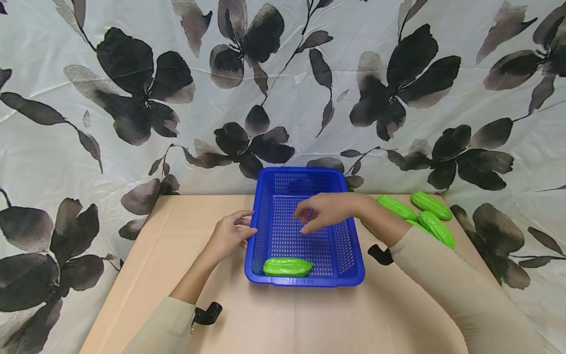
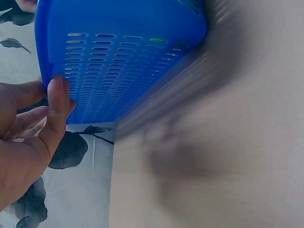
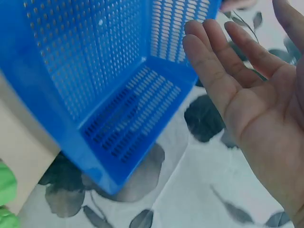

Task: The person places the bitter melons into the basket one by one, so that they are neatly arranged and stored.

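- Left hand [image 1: 230,233] pinches the blue basket [image 1: 305,281] at nine o'clock; best steady it.
- Right hand [image 1: 325,211], loosely curved, empty: best avoid knocking the green vegetable [image 1: 288,267], seven o'clock.

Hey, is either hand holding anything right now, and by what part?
The left hand holds the blue basket by its left rim; the right hand holds nothing.

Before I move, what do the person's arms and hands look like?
The left hand and right hand are bare, with no gloves or rings in view. The left sleeve and right sleeve are plain cream, ending short of the hands. By the sleeve ends sit a small black left device and a similar right device.
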### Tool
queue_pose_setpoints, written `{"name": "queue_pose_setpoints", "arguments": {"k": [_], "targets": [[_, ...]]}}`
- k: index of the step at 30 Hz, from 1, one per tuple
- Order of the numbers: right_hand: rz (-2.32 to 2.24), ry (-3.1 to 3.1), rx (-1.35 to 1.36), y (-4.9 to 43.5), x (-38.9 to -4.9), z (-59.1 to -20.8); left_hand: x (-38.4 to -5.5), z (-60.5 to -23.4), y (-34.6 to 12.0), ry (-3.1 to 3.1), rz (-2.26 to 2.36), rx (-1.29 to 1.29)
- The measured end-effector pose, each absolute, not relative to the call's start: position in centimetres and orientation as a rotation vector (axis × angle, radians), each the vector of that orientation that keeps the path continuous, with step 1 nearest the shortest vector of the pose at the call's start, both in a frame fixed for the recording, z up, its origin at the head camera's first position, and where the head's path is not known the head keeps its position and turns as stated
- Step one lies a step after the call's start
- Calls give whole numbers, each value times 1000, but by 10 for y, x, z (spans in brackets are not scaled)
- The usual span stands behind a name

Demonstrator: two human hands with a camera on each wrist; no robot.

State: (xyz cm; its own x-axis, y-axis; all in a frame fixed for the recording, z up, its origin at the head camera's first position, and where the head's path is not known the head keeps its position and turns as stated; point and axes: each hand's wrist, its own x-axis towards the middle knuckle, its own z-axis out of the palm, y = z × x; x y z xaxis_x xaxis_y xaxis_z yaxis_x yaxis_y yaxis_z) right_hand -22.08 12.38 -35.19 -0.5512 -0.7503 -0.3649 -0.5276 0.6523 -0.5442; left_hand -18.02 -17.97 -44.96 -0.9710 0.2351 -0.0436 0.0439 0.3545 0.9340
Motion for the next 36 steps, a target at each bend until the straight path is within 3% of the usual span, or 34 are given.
{"name": "queue_pose_setpoints", "arguments": {"k": [16,21,36], "targets": [[-1030,2448,-787,204,-205,-362,-184,-450,-178,2447,1675,239],[-1129,2614,-739,227,-203,-378,-185,-451,-177,2455,1676,231],[-1122,2869,-268,289,-197,-434,-184,-449,-178,2454,1654,238]]}}
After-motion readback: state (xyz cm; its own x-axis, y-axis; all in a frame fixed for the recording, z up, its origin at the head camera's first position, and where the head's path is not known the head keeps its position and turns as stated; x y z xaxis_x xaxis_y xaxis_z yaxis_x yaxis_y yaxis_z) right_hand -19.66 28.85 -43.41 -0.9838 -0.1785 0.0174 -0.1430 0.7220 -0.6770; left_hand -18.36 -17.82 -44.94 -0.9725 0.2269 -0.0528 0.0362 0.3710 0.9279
